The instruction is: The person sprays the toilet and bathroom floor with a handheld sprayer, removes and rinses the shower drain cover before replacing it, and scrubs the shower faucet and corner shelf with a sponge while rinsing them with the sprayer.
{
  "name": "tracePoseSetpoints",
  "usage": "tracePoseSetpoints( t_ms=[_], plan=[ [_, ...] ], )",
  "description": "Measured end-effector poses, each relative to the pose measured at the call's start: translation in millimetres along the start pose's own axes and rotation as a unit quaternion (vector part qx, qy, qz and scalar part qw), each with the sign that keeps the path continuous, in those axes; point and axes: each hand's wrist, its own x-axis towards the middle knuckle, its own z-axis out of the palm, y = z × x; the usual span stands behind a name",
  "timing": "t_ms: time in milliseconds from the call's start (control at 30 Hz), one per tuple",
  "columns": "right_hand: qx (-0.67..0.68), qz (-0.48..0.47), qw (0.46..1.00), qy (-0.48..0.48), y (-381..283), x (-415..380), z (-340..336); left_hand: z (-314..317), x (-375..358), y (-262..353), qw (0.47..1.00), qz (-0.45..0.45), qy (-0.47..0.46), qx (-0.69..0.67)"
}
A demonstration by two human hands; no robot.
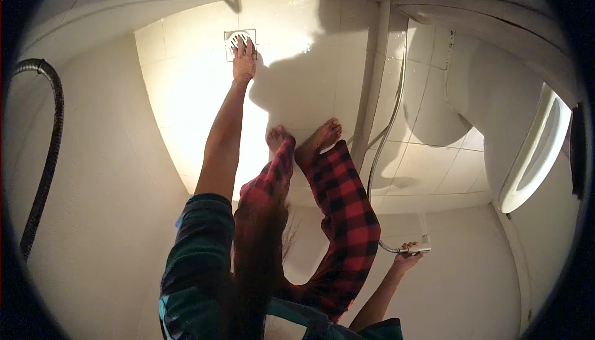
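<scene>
At eleven o'clock, the left hand (243,61) lies flat, fingers spread, on the square floor drain (239,38) in the white tiled floor (186,92). At five o'clock, the right hand (409,254) is curled round a spray nozzle (416,248), whose hose (387,123) runs up toward the toilet (520,129) at two o'clock.

A single head-worn fisheye camera looks steeply down from above the person's shoulders at the white tiled bathroom floor (186,92), arms and feet below.
</scene>
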Motion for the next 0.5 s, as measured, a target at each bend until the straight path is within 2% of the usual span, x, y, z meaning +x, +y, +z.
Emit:
tracePoseSetpoints(
  t_ms=[133, 233, 267, 367, 400, 433, 467, 500],
  plan=[
    [-0.044, -0.049, 0.998, 0.004, 0.4, -6.2, 10.4, 3.2, -19.0, 17.0, 0.995, -0.096, -0.002, 0.000],
    [-0.067, -0.090, 0.993, 0.026, 2.4, -27.0, 32.8, -10.0, -19.6, 15.1, 0.996, -0.083, 0.008, -0.037],
    [-0.080, -0.104, 0.991, 0.035, -2.0, -32.1, 47.1, -26.0, -21.3, 18.5, 0.994, -0.093, -0.028, -0.040],
    [-0.138, -0.134, 0.981, 0.008, -9.8, -55.3, 105.3, -36.8, -16.3, 2.9, 0.996, -0.028, -0.067, -0.051],
    [-0.167, -0.135, 0.977, -0.009, -16.8, -64.8, 122.9, -64.2, -23.6, 23.7, 0.985, -0.055, -0.030, -0.160],
    [-0.198, -0.146, 0.967, -0.068, -23.7, -74.6, 134.9, -43.1, -18.1, 5.4, 0.961, 0.185, 0.091, 0.185],
    [-0.224, -0.158, 0.953, -0.129, -31.1, -84.1, 145.8, -69.1, -31.2, 26.3, 0.987, 0.117, 0.106, 0.020],
    [-0.246, -0.172, 0.935, -0.189, -38.6, -97.6, 157.2, -98.5, -43.2, 56.3, 0.980, 0.049, 0.121, -0.149]
  ],
)
